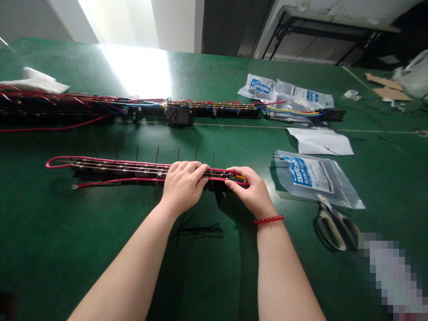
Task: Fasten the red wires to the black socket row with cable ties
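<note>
A long black wired assembly [120,168] lies across the green table, with thin brass-coloured rods along its top. A red cable [110,181] runs along it, loops back at the left end and finishes in a ring terminal [74,187]. Several black cable ties [158,154] stick up from its far side. My left hand [183,185] lies over the assembly near its right part, fingers closed over the cable and rods. At the right end, my right hand [250,187] pinches the bend of the red cable between thumb and fingers, beside a bit of yellow.
Loose cable ties [200,230] lie in front of the assembly. Scissors [334,227] and a labelled plastic bag [317,178] are at right, near white paper [321,141]. Behind, a longer wired assembly [214,109] stretches leftward to a white cloth [36,81].
</note>
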The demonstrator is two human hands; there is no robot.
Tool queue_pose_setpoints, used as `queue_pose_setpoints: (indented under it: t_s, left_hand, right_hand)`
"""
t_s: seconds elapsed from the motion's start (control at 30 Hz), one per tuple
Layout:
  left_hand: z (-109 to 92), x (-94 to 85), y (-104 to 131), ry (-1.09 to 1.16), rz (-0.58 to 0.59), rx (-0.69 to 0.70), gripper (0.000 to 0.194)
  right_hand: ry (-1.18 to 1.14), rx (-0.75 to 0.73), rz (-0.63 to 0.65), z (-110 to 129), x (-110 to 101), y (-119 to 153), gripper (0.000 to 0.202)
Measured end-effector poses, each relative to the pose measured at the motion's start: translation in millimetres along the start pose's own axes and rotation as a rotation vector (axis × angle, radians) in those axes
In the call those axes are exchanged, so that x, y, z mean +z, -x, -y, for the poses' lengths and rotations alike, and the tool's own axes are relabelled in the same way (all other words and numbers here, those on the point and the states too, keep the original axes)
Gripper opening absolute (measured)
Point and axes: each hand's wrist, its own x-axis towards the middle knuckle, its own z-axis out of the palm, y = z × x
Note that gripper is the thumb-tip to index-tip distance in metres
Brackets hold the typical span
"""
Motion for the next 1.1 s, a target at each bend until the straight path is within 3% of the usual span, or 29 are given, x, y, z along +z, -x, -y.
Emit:
queue_pose_setpoints:
  t_s: [0.7, 1.1]
  left_hand:
    - [1.7, -1.0, 0.1, -0.005, 0.013, -0.021, 0.034]
    - [3.3, 1.4, 0.4, -0.001, -0.023, -0.010, 0.033]
  right_hand:
    - [-0.039, 0.063, -0.002, -2.5, 3.8, -1.2, 0.035]
    - [-0.027, 0.003, -0.016, -4.9, 5.4, -1.5, 0.037]
